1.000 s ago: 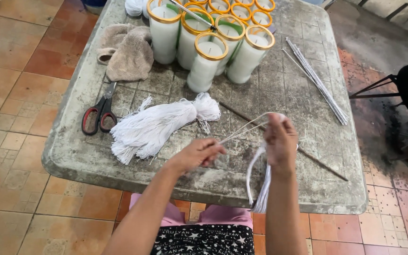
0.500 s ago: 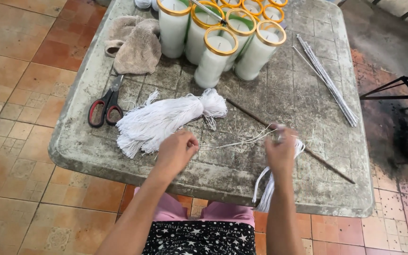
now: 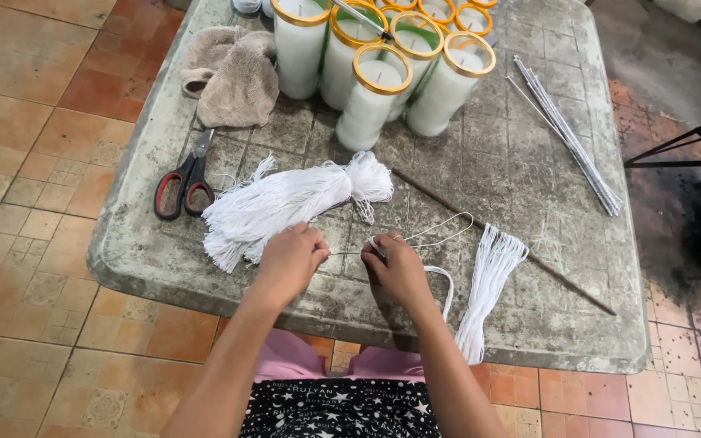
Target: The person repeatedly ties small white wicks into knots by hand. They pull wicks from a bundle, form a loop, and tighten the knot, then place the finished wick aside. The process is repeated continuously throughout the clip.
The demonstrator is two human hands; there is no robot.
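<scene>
The weathered grey tabletop (image 3: 529, 203) fills most of the view, set over an orange tiled floor (image 3: 26, 162). At 12 o'clock on it stands a cluster of tall white candles in glasses (image 3: 383, 73) with gold rims, packed touching one another. At 10 o'clock lies a crumpled beige cloth (image 3: 237, 77), and just below it a pair of scissors (image 3: 184, 182) with red and black handles, blades pointing toward the cloth. At 2 o'clock a bunch of thin metal rods (image 3: 565, 134) lies slanted, well apart from the hands. A thin dark stick (image 3: 513, 247) runs diagonally from the centre toward 4 o'clock. In the middle rests a large bundle of white string (image 3: 285, 207), tied near its right end, its loose ends fanning toward 8 o'clock. A smaller hank of white strands (image 3: 488, 284) lies at 4 o'clock and droops over the near edge. The left hand (image 3: 290, 259) sits against the big bundle's lower side, fingers pinched closed on a single white strand (image 3: 436, 231). The right hand (image 3: 399, 268), just beside it at 3 o'clock, has its fingers closed on the same strand, which loops out toward 2 o'clock across the tabletop.
</scene>
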